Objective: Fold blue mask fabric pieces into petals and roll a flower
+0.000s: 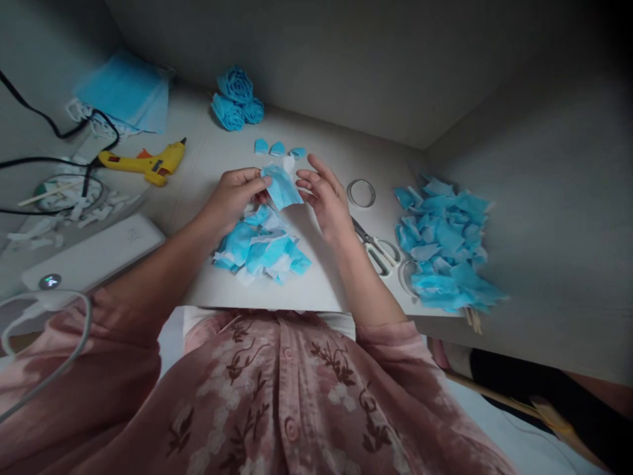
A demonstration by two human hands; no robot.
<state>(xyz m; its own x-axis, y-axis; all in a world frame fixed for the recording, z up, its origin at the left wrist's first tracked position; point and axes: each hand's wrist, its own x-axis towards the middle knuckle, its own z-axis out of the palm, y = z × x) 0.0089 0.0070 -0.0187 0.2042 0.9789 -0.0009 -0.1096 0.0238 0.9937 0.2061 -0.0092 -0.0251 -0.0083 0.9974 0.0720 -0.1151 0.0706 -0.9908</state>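
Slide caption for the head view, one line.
Left hand pinches a blue-and-white piece above loose pieces, right hand open beside it.

Dim, flat light; source not visible. Soft shadows, dark right corner. Edges stretched, wide-angle; slight softness overall.

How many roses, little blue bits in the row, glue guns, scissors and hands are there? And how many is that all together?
Roses: 3
Blue bits in the row: 3
Glue gun: 1
Scissors: 1
Hands, left hand and right hand: 2
Total: 10
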